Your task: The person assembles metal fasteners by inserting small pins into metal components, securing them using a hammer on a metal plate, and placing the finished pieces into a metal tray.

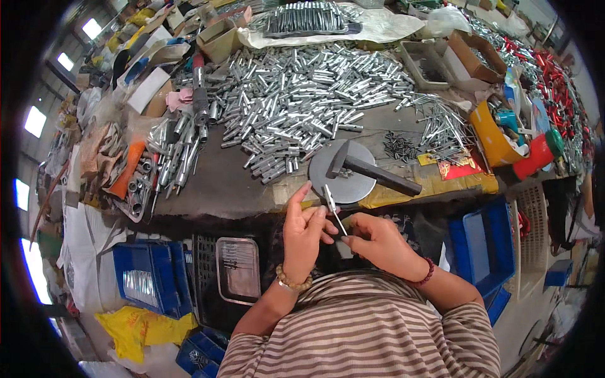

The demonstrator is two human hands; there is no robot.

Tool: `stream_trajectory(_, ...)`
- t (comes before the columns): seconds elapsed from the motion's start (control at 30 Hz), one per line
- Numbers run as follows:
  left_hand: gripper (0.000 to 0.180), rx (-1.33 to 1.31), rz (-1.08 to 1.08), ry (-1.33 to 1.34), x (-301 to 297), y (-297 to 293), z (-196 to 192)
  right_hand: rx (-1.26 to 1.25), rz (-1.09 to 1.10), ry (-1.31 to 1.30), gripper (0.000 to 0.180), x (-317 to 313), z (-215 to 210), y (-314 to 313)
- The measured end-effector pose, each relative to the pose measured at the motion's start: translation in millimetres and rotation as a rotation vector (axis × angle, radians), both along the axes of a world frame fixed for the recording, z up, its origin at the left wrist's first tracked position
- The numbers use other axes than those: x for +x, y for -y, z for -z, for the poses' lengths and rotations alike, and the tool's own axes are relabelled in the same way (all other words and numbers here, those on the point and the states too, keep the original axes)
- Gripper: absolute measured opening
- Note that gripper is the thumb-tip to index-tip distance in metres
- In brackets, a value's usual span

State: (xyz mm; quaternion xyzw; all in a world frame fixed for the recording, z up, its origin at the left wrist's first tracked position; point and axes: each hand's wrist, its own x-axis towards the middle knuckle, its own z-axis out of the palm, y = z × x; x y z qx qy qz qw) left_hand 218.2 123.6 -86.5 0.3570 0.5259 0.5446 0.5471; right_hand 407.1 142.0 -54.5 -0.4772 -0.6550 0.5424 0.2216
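My left hand [302, 236] and my right hand [378, 242] meet just below the near edge of the workbench. Together they pinch a thin metal pin with a small silver sleeve at its top [332, 205]; the left fingers grip near the sleeve, the right fingers hold the lower end. Right above them a hammer [372, 171] lies on a round steel disc [328, 176]. A large heap of short silver metal tubes [302, 94] covers the bench behind. A small pile of thin dark pins [398, 146] lies right of the disc.
Larger metal sleeves [173, 154] lie at the bench's left. An orange bin [495, 135] and red-handled parts [554, 75] stand to the right. Blue crates [148, 277] [488, 246] and a metal tray [238, 269] sit on the floor below. Cardboard boxes [472, 53] stand at the back.
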Motion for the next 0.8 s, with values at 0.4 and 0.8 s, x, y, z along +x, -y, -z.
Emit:
stream_trajectory(0.4,0.054,0.017,-0.219,0.123,-63,37,11,0.040,0.139,-0.174,0.021,-12,2,-8)
stream_trajectory(0.8,0.016,-0.665,-0.913,-0.211,-223,188,275,0.052,0.269,-0.144,0.031,2,21,-38)
